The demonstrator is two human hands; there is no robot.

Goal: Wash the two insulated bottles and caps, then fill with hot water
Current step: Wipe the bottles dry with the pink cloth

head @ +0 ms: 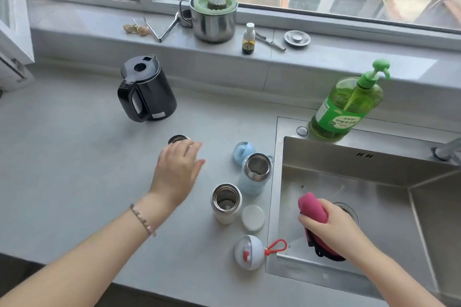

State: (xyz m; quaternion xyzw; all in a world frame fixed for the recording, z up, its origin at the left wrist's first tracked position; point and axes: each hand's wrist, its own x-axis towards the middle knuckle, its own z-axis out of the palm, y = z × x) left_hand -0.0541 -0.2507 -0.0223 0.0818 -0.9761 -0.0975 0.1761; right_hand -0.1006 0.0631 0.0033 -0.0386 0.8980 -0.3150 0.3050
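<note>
Counter [74,169]: left hand [178,172] hovers, fingers spread; right hand [331,222] grips pink sponge [313,207].

I see left hand [178,169] at frame centre, fingers relaxed, over bench [74,157]; small metal cup [177,139] partly hidden at fingertips. Right hand [331,222] lower right, gripping pink sponge [313,207] over sink [324,154]. White bottle [226,203] and blue bottle [255,174] upright, uncapped, between hands. Blue cap [243,152], flat white cap [252,217], red-looped cap [249,252] loose beside them. Black kettle [146,90] upper left; green soap bottle [349,104] upper right.
</note>
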